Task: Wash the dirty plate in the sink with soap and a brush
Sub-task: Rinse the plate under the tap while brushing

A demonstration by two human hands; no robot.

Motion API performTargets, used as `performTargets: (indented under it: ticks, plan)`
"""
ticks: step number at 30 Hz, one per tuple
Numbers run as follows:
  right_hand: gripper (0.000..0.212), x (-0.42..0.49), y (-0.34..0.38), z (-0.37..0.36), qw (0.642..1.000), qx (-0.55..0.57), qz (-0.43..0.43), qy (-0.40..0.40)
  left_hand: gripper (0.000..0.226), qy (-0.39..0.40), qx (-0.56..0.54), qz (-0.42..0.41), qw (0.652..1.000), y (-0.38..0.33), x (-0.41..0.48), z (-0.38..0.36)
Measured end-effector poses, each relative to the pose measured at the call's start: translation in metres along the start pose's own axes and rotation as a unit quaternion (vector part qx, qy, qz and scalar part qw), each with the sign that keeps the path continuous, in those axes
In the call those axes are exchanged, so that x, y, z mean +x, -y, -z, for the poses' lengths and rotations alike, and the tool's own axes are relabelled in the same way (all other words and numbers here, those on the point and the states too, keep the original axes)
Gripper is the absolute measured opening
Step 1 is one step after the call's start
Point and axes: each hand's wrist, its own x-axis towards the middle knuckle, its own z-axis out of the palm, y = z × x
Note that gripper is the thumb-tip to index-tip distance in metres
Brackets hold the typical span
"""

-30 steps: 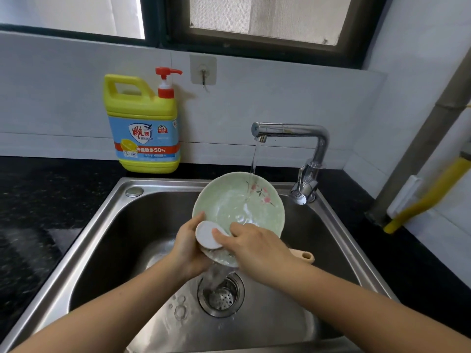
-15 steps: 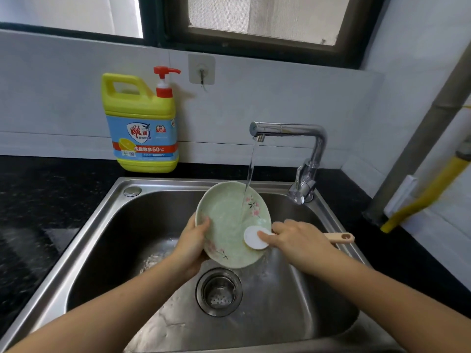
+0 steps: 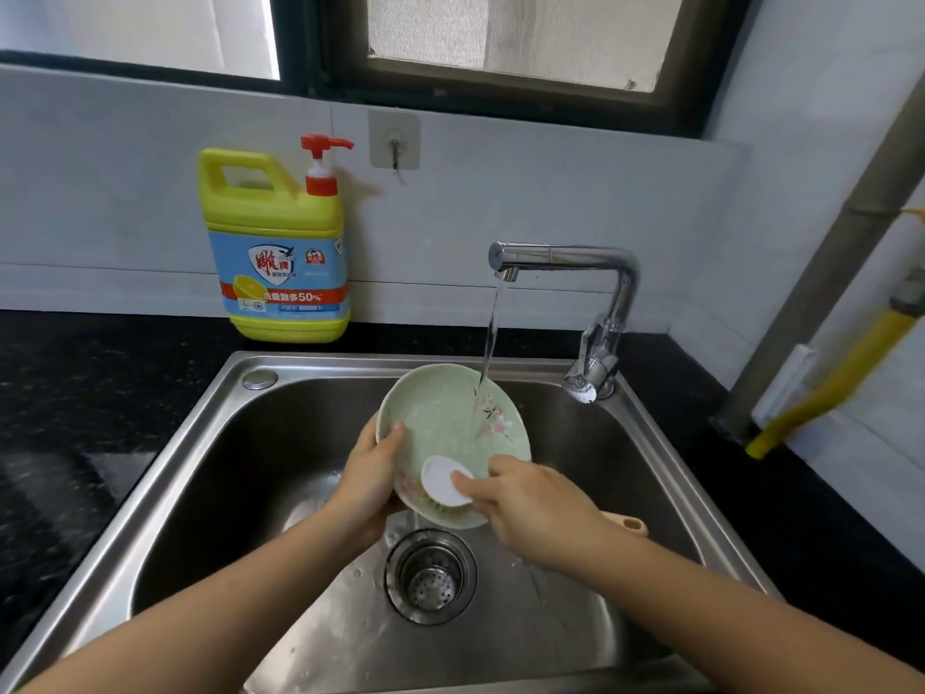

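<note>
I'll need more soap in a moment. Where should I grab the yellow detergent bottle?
Take the moulded handle loop at its top, beside the red pump, reaching from the front and above. The detergent bottle stands upright close to the wall, so the back is shut off, and the loop opens toward the front for fingers.

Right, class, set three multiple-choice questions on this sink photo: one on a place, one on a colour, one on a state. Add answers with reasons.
1. Where is the brush head? A) on the counter B) against the plate C) in the drain
2. What colour is the pump on the soap bottle? A) red B) black C) green
3. The tap is: A) off B) covered C) running
Answers: 1 B, the right hand holds it on the plate's lower part; 2 A, it is red above the yellow body; 3 C, water streams onto the plate.
</note>
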Motion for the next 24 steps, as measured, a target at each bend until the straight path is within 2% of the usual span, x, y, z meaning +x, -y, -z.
performTargets:
  ticks: [4,7,11,14,18,24]
  plan:
    - [0.038,-0.003,-0.021,0.009,0.998,-0.050,-0.042,0.014,0.019,-0.014,0.020,-0.033,0.999,-0.007,0.004,0.004]
    - [0.043,0.002,-0.033,0.015,0.990,-0.119,-0.073,-0.009,0.018,-0.011,0.045,-0.031,0.998,-0.008,0.004,0.003]
    - [0.042,0.014,-0.036,0.023,0.971,-0.197,-0.098,-0.090,0.021,0.012,0.045,0.025,0.999,-0.006,0.001,0.002]
    - [0.048,0.025,-0.036,0.024,0.965,-0.217,-0.087,-0.116,0.019,0.036,0.032,0.084,0.995,-0.006,-0.001,0.003]
    - [0.044,0.039,-0.021,0.023,0.978,-0.141,-0.031,-0.150,0.024,0.051,0.013,0.150,0.987,-0.007,-0.005,0.002]
    - [0.035,0.042,-0.006,0.017,0.992,-0.012,0.069,-0.101,0.029,0.084,0.030,0.160,0.983,-0.010,-0.009,0.003]
